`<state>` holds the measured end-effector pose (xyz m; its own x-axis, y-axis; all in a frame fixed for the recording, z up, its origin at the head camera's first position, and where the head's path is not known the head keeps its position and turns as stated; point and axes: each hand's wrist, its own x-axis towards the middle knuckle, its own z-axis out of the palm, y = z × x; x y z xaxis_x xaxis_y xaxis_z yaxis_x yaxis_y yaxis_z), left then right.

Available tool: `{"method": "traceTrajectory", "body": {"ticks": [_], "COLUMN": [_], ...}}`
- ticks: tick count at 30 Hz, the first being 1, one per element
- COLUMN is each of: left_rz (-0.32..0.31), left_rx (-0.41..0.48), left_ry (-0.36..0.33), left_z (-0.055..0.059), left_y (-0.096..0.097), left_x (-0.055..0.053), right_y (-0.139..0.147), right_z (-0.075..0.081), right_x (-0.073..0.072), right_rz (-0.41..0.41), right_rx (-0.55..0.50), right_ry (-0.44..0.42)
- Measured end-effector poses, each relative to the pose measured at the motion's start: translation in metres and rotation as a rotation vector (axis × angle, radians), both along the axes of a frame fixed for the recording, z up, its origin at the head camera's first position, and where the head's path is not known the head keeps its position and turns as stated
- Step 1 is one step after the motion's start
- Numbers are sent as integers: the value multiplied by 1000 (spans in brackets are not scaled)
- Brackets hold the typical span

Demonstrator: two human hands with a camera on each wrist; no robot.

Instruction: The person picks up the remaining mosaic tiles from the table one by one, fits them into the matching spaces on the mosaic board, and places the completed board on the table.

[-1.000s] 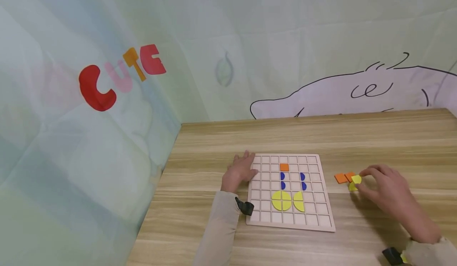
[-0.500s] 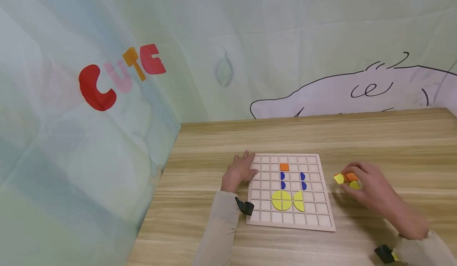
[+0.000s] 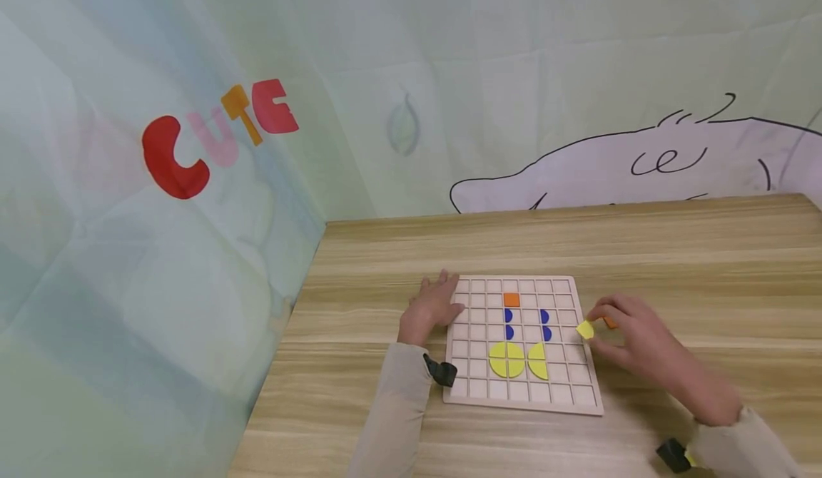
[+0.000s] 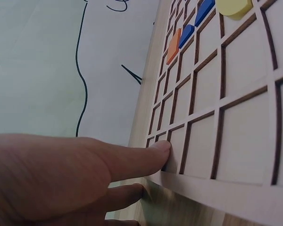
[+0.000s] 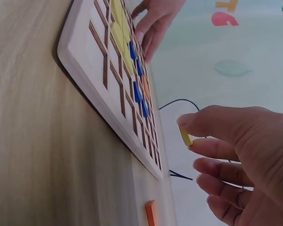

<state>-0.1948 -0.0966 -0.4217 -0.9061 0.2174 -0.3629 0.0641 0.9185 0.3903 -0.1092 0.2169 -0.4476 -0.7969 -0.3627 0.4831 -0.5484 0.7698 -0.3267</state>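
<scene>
Yellow piece (image 3: 585, 330) sits pinched between thumb and forefinger of your right hand (image 3: 632, 339), held in the air just off the right edge of the grid board (image 3: 523, 399). Left hand (image 3: 432, 307) lies with relaxed, straight fingers against the board's far-left corner, one fingertip (image 4: 161, 149) touching the rim; it grips nothing.

Risks, as judged from here: the pinch covers only a small part of the piece, so it could slip and drop onto the board or bench (image 3: 642, 242). Brought in tilted, it may catch on a cell divider. A loose left hand lets the board slide if nudged.

Hard to read: the piece's exact shape is mostly hidden by your fingers. An orange piece (image 3: 609, 322) on the bench is largely covered by your right hand.
</scene>
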Motion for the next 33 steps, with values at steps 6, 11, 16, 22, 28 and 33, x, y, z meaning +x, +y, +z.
{"method": "traceTrajectory", "body": {"ticks": [6, 11, 16, 22, 28, 33], "left_rz": [2, -2, 3, -1, -7, -10], "left_rx": [1, -2, -2, -14, -16, -14], "left_ry": [5, -1, -1, 0, -5, -1], "left_z": [1, 1, 1, 0, 1, 0], "left_y": [1, 0, 0, 0, 0, 0], "left_x": [0, 0, 1, 0, 0, 0], "right_y": [-8, -15, -21, -27, -31, -33], "right_z": [-4, -7, -8, -8, -7, -8], "right_x": [1, 4, 6, 6, 6, 5], "right_rz": [34, 47, 35, 32, 20, 16], "right_rx": [25, 34, 61, 88, 128, 148], "right_ry": [-24, -83, -190, -276, -335, -341]}}
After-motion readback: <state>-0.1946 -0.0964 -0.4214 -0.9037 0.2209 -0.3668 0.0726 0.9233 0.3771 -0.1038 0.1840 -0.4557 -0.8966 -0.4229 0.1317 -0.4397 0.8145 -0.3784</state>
